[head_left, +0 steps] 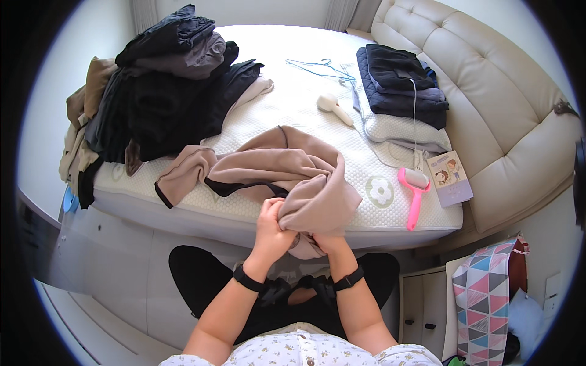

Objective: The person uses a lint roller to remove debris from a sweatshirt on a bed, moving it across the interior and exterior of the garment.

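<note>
A dusty-pink garment [311,183] with dark edging lies bunched over the front edge of the bed, one sleeve-like end stretched out to the left. My left hand [273,235] is closed on its near edge, fingers pinching the cloth. Close beside it, my right hand [328,243] grips the same garment lower down; folds of cloth partly cover its fingers. A small gathered part of the fabric hangs between both hands, just off the mattress edge. Whether the garment is a top or trousers I cannot make out.
Dark clothes [165,104] are heaped at the left of the white mattress [244,128]. Blue hangers [323,68], a cream handheld appliance [334,110], folded dark clothes [400,85], a pink lint roller [415,195] and a booklet [450,177] lie farther right, beside the padded headboard [488,97].
</note>
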Motion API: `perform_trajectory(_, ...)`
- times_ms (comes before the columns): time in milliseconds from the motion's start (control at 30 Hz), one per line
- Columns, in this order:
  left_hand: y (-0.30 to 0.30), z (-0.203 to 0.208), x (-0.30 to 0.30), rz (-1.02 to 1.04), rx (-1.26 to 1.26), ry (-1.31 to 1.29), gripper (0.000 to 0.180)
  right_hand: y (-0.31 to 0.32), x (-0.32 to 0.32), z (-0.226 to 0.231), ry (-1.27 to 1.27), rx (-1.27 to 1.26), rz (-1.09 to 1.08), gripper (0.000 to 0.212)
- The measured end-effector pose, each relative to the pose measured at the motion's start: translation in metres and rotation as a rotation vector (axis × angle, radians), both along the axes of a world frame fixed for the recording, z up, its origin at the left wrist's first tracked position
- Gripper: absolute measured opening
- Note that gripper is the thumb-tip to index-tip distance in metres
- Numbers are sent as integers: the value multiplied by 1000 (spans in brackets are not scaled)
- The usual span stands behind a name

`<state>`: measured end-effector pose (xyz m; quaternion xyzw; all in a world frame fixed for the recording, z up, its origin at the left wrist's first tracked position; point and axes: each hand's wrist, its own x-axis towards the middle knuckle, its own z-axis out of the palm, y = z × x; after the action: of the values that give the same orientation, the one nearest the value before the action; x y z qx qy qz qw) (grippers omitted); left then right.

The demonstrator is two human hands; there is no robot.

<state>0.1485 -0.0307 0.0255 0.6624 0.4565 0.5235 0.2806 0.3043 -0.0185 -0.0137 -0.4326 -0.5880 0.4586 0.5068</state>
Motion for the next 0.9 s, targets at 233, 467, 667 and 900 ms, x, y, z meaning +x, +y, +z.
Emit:
perform_trajectory(233,13,-25,-15,-179,-650,-698,33,0,-3,2,-296,32,-43,45)
perform_trajectory(467,20,-54,-45,-329,-969,-1205,39,-6,16,44,-543,-130,461,28)
perform_trajectory(667,17,-26,-49,-337,-930,-1191,46,-35,102,55,472,-259,207,22)
perform_trajectory(900,4,14,-33,-576,-580,-1030,57,-17,152,57,770,-292,-304,16)
